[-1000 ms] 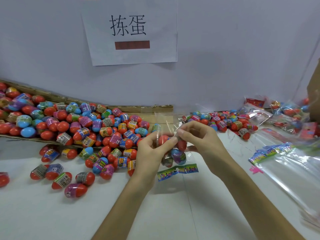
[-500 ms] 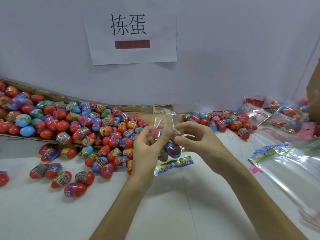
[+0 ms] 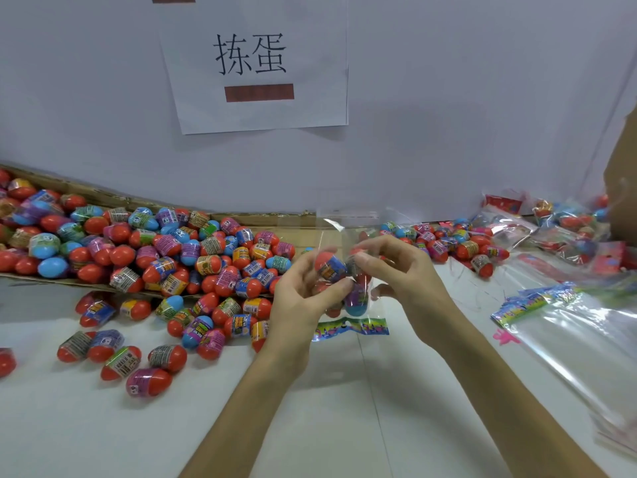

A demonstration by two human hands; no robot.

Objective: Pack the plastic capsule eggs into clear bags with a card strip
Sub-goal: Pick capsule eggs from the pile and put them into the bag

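Head view: left hand and right hand pinch egg-filled clear bag.

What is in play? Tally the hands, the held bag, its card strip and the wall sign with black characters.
Hands, left hand and right hand: 2
Held clear plastic bag: 1
Its colourful printed card strip: 1
Wall's white paper sign: 1
Total: 5

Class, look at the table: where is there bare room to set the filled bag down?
Bare table lies at the near left, below the loose eggs, and between the forearms, on the near side of the card strip. Crowded: the egg pile on the left, the stack of clear bags and packed bags on the right.
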